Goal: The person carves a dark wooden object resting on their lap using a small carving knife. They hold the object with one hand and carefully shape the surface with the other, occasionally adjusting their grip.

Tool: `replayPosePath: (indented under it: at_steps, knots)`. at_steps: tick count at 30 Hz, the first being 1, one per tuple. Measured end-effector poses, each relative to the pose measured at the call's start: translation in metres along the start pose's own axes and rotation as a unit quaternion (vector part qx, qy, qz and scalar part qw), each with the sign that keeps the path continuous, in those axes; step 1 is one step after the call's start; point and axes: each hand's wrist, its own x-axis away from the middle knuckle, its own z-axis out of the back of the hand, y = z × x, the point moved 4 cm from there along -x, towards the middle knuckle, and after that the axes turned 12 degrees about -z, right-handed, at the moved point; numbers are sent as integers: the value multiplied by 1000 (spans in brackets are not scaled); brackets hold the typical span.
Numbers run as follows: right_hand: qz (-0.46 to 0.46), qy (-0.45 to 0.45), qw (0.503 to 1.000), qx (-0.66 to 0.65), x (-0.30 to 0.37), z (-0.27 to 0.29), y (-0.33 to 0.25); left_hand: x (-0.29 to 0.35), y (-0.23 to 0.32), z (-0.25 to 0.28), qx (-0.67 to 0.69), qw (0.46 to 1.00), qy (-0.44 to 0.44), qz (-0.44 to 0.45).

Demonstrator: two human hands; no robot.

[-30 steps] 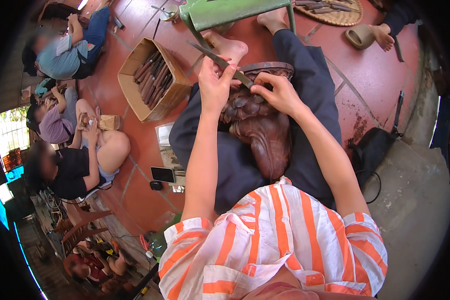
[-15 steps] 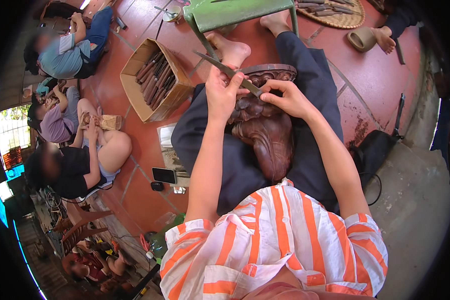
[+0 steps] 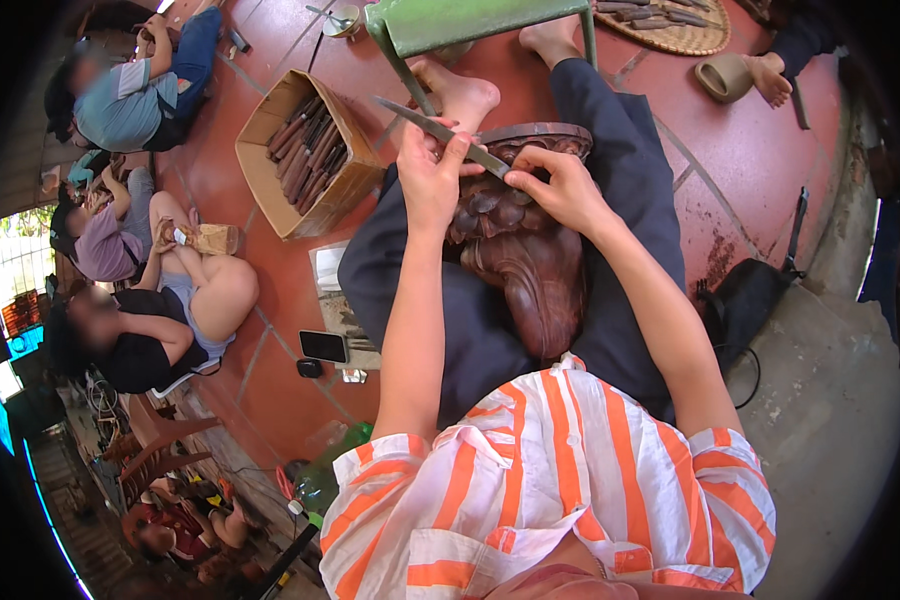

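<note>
A long, flat grey blade with a tapered tip (image 3: 480,158) lies slantwise across both hands. My left hand (image 3: 433,180) is closed round its middle, with the thumb on top. At the blade's wide end, the thumb and fingers of my right hand (image 3: 560,190) pinch together on it. Below the hands, a dark brown carved wooden piece (image 3: 530,285) rests between my thighs. Its rounded rim (image 3: 540,130) shows beyond my fingers, and the hands cover part of the carving.
An open cardboard box (image 3: 355,180) of wooden-handled tools stands left of my leg. A green stool (image 3: 480,30) is ahead, and a woven tray (image 3: 685,35) of tools lies far right. A phone (image 3: 323,346) is on the left. Several people sit along the left side.
Both hands and the blade have shifted slightly left. A seated person in black at the left has raised an arm toward the head.
</note>
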Motion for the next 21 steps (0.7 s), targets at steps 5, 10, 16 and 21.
replayPosePath:
  at_steps: [5,10,16,21]
  knots:
    - [51,-52,995,-73,0,2,12,9,7,-5,19,1000,11,20]
    - [-14,47,998,48,1,-2,-8,1,6,3,-20,999,15,-21]
    - [48,-51,996,-51,1,2,7,21,8,-2,22,999,40,15]
    - [-9,42,998,35,1,-2,-4,10,6,3,-9,999,40,-6]
